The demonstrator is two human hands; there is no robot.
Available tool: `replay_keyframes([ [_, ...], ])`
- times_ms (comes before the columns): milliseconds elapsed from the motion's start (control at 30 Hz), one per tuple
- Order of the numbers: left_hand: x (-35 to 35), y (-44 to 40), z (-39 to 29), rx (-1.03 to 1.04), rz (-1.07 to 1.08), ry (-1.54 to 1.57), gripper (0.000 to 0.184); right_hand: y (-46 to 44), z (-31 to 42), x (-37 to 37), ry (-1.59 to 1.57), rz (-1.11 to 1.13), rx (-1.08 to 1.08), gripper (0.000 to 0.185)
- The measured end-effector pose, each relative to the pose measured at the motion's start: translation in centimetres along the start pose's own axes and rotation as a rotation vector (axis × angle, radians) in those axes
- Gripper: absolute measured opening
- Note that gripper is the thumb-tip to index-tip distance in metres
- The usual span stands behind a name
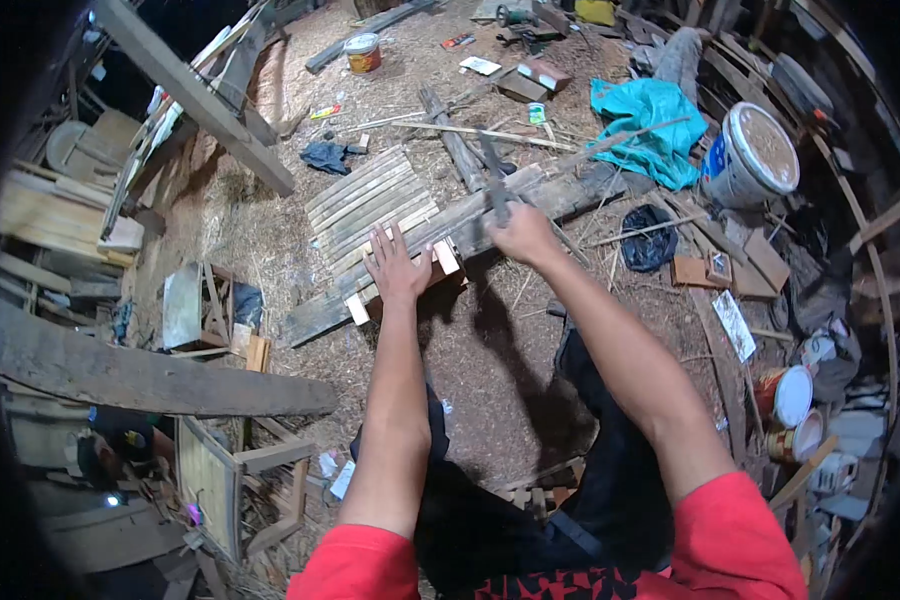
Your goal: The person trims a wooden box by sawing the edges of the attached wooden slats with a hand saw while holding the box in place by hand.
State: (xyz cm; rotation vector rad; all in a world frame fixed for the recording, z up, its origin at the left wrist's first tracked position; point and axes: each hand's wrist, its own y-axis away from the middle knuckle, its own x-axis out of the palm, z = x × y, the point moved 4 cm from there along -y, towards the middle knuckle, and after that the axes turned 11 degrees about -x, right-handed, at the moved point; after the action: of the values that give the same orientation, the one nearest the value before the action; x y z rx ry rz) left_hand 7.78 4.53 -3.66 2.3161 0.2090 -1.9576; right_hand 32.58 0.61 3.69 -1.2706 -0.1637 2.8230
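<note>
My left hand (398,268) lies with fingers spread on the near edge of a row of wooden slats (365,195). Beside its thumb and wrist, the pale ends of a small wooden piece (358,309) show; the hand covers its middle. My right hand (523,235) is closed around a dark, long, narrow tool (492,170) that points away from me; blur hides its exact kind. A long weathered plank (315,318) runs diagonally below the slats and past both hands.
A turquoise plastic sheet (650,125) and a large white bucket (755,150) are at the right. A small tub (363,54) stands at the far side. Wooden posts (195,95) and a thick beam (150,370) cross the left. A person (125,440) is at lower left.
</note>
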Motion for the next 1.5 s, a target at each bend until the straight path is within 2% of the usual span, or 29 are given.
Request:
replay_keyframes([
  [100,-0.2,1.8,0.6,0.003,0.07,-0.013,0.101,0.4,1.7,1.9,-0.022,0.05,-0.173,0.032],
  [233,0.3,3.5,1.3,0.057,0.11,-0.018,0.111,0.1,3.5,2.8,0.126,0.115,-0.323,0.03],
  [333,0.0,4.9,1.5,0.042,0.148,-0.113,0.107,-0.8,2.7,3.0,0.141,0.197,-0.208,0.032],
  [433,-0.6,6.4,1.3,0.035,0.13,-0.105,0.106,-1.0,1.2,2.7,0.302,0.245,-0.232,0.03],
  [533,-1.3,7.2,1.3,0.042,0.093,-0.077,0.098,-1.7,-2.3,3.7,0.413,0.245,-0.265,0.026],
  [567,-1.4,7.2,1.3,0.084,-0.031,0.017,0.085,-1.7,-2.9,4.0,0.418,0.257,-0.271,0.025],
  [633,-1.5,6.7,1.4,0.082,-0.041,0.063,0.08,-1.0,-3.0,4.1,0.451,0.236,-0.292,0.023],
  [700,-2.2,6.3,1.2,0.094,-0.079,0.091,0.071,-0.9,-2.9,4.1,0.428,0.226,-0.281,0.022],
  [900,-3.4,4.7,0.8,0.033,0.005,0.106,0.072,-0.9,-3.1,4.6,0.416,0.211,-0.262,0.022],
  [1000,-3.7,4.6,0.6,0.007,-0.159,0.032,0.068,-0.8,-2.8,4.4,0.4,0.215,-0.244,0.023],
  [1100,-2.6,4.7,0.2,0.079,-0.338,0.063,0.07,-0.4,-2.1,3.6,0.381,0.228,-0.222,0.022],
  [1200,-1.2,3.8,-0.6,0.029,-0.298,0.104,0.072,-0.6,-1.9,3.4,0.362,0.168,-0.246,0.022],
  [1267,0.4,2.6,-0.7,0.007,-0.379,0.085,0.074,-1.4,-3.2,4.6,0.335,0.11,-0.298,0.026],
  [1300,0.6,2.1,-1.0,-0.013,-0.401,0.052,0.074,-1.4,-3.1,4.7,0.285,-0.012,-0.32,0.024],
  [1400,-0.1,-1.0,-1.3,-0.034,-0.377,0.048,0.074,-0.3,0.6,2.9,0.065,-0.043,-0.129,0.029],
  [1433,-0.3,-2.5,-1.4,-0.025,-0.355,0.041,0.073,-0.3,1.1,3.1,0.008,-0.09,-0.189,0.031],
  [1500,-0.6,-5.1,-1.5,-0.011,-0.326,0.062,0.071,0.1,2.7,3.0,-0.114,-0.106,-0.138,0.031],
])
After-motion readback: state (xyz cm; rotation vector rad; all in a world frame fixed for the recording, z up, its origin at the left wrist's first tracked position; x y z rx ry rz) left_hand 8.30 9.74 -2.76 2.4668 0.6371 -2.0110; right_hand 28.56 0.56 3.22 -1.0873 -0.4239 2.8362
